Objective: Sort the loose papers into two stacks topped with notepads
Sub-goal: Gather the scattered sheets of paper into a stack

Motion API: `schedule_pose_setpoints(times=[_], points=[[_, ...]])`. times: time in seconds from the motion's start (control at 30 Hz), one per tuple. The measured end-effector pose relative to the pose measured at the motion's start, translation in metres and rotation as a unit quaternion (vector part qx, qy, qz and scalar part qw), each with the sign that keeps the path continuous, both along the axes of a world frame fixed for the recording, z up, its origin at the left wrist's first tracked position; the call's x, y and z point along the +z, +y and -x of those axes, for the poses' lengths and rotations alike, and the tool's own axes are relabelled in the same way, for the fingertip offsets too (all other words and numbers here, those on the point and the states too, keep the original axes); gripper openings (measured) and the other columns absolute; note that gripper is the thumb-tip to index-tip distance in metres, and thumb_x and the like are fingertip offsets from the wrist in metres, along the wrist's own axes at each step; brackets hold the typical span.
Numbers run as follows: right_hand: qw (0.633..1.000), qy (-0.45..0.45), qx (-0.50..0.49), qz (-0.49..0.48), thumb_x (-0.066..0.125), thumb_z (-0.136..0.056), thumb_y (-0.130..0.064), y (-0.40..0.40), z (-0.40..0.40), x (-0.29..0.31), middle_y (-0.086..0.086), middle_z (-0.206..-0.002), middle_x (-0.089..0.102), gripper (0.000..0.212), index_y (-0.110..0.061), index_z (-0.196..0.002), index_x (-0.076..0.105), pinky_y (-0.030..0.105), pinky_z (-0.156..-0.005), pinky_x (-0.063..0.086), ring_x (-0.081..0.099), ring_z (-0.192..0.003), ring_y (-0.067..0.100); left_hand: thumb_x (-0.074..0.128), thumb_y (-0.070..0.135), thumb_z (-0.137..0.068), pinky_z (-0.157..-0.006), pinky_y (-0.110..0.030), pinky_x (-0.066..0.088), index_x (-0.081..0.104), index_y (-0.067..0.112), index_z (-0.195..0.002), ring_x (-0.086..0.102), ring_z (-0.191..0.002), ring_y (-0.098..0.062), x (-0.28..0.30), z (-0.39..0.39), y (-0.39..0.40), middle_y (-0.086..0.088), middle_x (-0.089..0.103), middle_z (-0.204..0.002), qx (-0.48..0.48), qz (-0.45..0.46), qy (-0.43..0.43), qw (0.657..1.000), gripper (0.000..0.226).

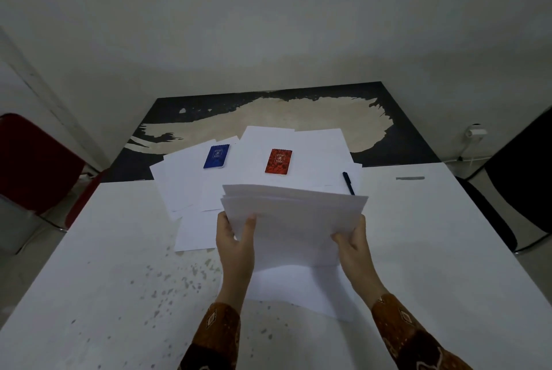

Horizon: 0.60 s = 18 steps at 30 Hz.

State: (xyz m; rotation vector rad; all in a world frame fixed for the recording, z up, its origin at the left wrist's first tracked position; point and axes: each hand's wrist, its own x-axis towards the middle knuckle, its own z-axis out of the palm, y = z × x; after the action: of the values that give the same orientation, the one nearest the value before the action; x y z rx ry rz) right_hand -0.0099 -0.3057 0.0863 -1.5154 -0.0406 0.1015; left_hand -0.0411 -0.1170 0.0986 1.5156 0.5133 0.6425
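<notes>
White sheets are held as a bundle (pixel 294 226) above the table (pixel 433 250), long axis running left to right, its top edge tipped away toward the far wall. The left hand (pixel 236 238) is curled round the bundle's left edge, thumb on the near face; the right hand (pixel 354 242) pinches the right edge likewise. Beyond the bundle, loose papers (pixel 185 184) are spread overlapping on the table. On them a blue notepad (pixel 216 156) and a red notepad (pixel 278 161) lie flat and apart, long axes pointing away. A dark pen (pixel 348 183) is seen at the right.
</notes>
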Motion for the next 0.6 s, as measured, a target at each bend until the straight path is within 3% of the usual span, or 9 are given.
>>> schedule_pose_setpoints(times=[0.13,0.27,0.37,0.43,0.5,0.6], points=[[1.000,0.013,-0.012,0.012,0.030,-0.097,0.002,0.007,0.002,-0.006,0.000,-0.102,0.055,0.035,-0.030,-0.104,0.043,0.025,-0.077,0.050,0.054,-0.092,0.016,0.058,0.023,-0.093,-0.078,-0.039,0.058,0.055,0.039,-0.107,0.064,-0.099,-0.020,-0.010,0.002,-0.003,0.007,0.065,-0.107,-0.020,0.004,0.022,1.000,0.021],[0.997,-0.037,-0.051,0.055,0.037,-0.098,-0.001,0.011,0.003,-0.003,-0.007,-0.100,0.054,0.027,-0.028,-0.102,0.040,0.022,-0.072,0.049,0.056,-0.084,-0.002,0.055,0.026,-0.094,-0.072,-0.028,0.056,0.050,0.040,-0.098,0.063,-0.093,-0.013,-0.004,0.002,-0.009,0.014,0.062,-0.099,0.003,-0.040,0.010,0.999,0.015],[0.994,-0.066,-0.059,0.062,0.044,-0.094,0.002,0.009,0.002,-0.001,-0.016,-0.110,0.053,0.037,-0.027,-0.118,0.038,0.014,-0.078,0.050,0.055,-0.097,-0.006,0.063,0.033,-0.088,-0.078,-0.026,0.053,0.049,0.040,-0.100,0.062,-0.098,-0.009,0.006,0.002,-0.004,0.020,0.061,-0.102,-0.002,-0.076,-0.015,0.997,0.019],[0.992,-0.086,-0.061,0.064,0.050,-0.094,-0.002,0.007,-0.002,0.005,-0.022,-0.116,0.050,0.048,-0.028,-0.130,0.032,0.018,-0.086,0.051,0.053,-0.104,-0.006,0.061,0.040,-0.083,-0.075,-0.020,0.053,0.050,0.038,-0.100,0.062,-0.097,-0.008,0.018,-0.001,-0.001,0.021,0.061,-0.101,-0.018,-0.075,-0.037,0.996,0.021],[0.985,-0.129,-0.072,0.089,0.054,-0.094,-0.013,0.006,-0.005,0.016,-0.029,-0.125,0.041,0.068,-0.046,-0.139,0.016,0.014,-0.088,0.050,0.050,-0.112,-0.003,0.063,0.040,-0.082,-0.074,-0.019,0.055,0.050,0.036,-0.099,0.063,-0.095,-0.011,0.033,-0.005,0.000,0.019,0.062,-0.099,-0.023,-0.050,-0.064,0.996,0.021],[0.948,-0.220,-0.078,0.218,0.055,-0.094,-0.017,0.007,-0.010,0.036,-0.010,-0.146,0.023,0.086,-0.059,-0.138,-0.005,0.014,-0.094,0.037,0.031,-0.124,-0.002,0.064,0.029,-0.088,-0.069,-0.016,0.054,0.050,0.035,-0.096,0.063,-0.093,-0.011,0.050,-0.012,-0.004,0.014,0.061,-0.099,-0.008,-0.026,-0.065,0.998,0.017]])
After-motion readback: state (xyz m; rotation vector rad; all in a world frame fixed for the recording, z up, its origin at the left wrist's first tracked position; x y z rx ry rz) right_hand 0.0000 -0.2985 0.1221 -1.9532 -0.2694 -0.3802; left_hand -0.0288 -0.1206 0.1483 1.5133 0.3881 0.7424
